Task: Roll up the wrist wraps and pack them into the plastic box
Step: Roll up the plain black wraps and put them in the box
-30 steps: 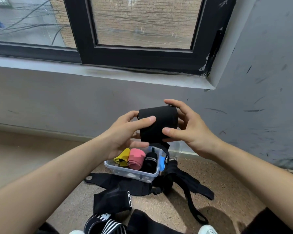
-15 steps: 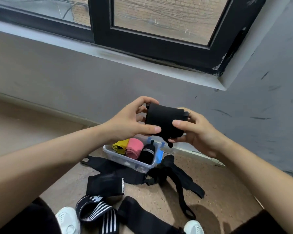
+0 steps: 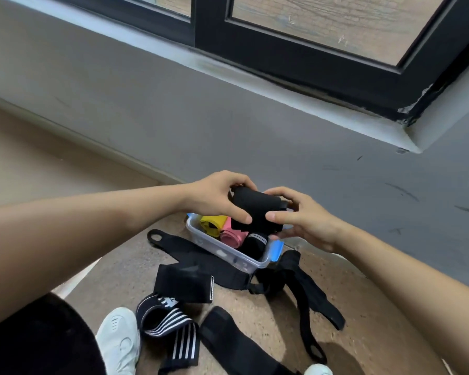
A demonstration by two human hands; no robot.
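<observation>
I am looking down at my two bare hands, held together above the floor beneath a dark-framed window (image 3: pixel 336 47). Between them is a rolled black wrist wrap (image 3: pixel 256 209), lying sideways in the air just over the plastic box (image 3: pixel 228 255). My left hand (image 3: pixel 217 197) curls over the roll's left end, thumb pressed on its front. My right hand (image 3: pixel 301 220) closes on the right end, thumb on the front and fingers behind. The clear box sits on the speckled floor (image 3: pixel 268 315), with a blue clip (image 3: pixel 278 251) on its right side. Inside it lie a yellow roll (image 3: pixel 213 223), a pink roll (image 3: pixel 232 235) and a black roll with white stripes (image 3: pixel 255 243), side by side. Loose black wraps (image 3: pixel 184 282) sprawl on the floor in front of the box, a striped one (image 3: pixel 171 323) among them, just beside my white shoe (image 3: pixel 118 339).
</observation>
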